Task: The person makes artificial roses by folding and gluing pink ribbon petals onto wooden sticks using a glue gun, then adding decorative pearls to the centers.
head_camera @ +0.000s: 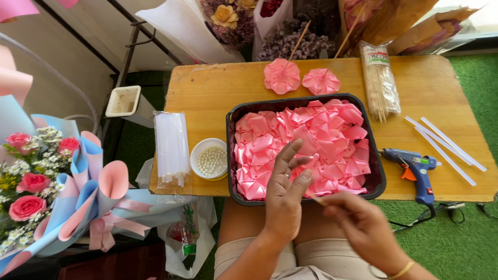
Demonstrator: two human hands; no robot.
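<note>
A dark rectangular tray on the wooden table holds a heap of folded pink ribbon petals. My left hand hovers over the tray's near edge, fingers apart, with one pink petal pinched between fingertip and thumb. My right hand is just in front of the tray, fingers closed on a thin wooden stick that points toward my left hand. Two finished pink ribbon flowers on sticks lie at the table's far edge.
A blue glue gun and several glue sticks lie at right. A bag of wooden skewers, a bowl of white pearls and a pack of white sticks rest on the table. A rose bouquet stands left.
</note>
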